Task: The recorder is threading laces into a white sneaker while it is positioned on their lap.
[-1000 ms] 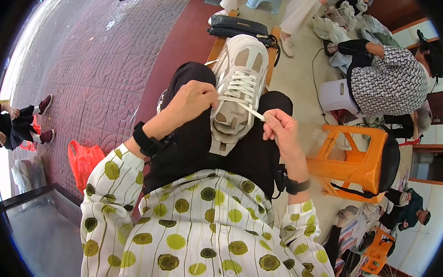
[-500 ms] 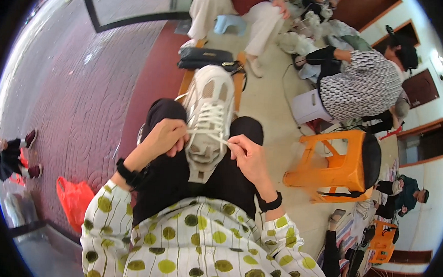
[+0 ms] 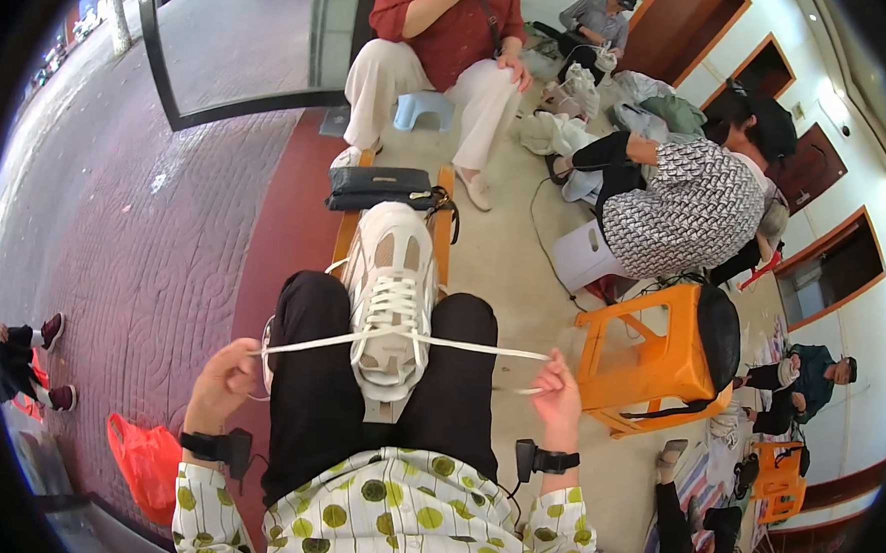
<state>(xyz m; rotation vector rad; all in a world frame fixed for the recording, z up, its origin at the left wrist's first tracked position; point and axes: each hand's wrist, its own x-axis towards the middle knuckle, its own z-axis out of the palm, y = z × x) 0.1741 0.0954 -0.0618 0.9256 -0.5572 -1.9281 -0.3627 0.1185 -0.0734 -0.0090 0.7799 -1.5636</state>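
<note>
A white and beige sneaker [image 3: 389, 359] sits between my knees, its toe pointing away from me. White shoelaces [image 3: 393, 304] cross over its front in several rows. My left hand [image 3: 225, 373], out to the left of the shoe, pinches one lace end. On the other side my right hand [image 3: 557, 388] pinches the other lace, with a short tail hanging by the fingers. Both laces are stretched nearly straight and cross above the shoe. Another pale shoe edge [image 3: 267, 357] shows beside my left knee, mostly hidden.
A dark pouch [image 3: 379, 188] lies on the wooden frame [image 3: 442, 261] beyond the sneaker. An orange stool [image 3: 649, 352] stands at right, a red plastic bag [image 3: 145, 461] at left. A person in a red top [image 3: 441, 36] sits ahead; another in a patterned top [image 3: 682, 209] bends at right.
My hands have moved apart from close beside the shoe, drawing the laces out to both sides. The view has tilted up, so the shoe and surroundings sit lower.
</note>
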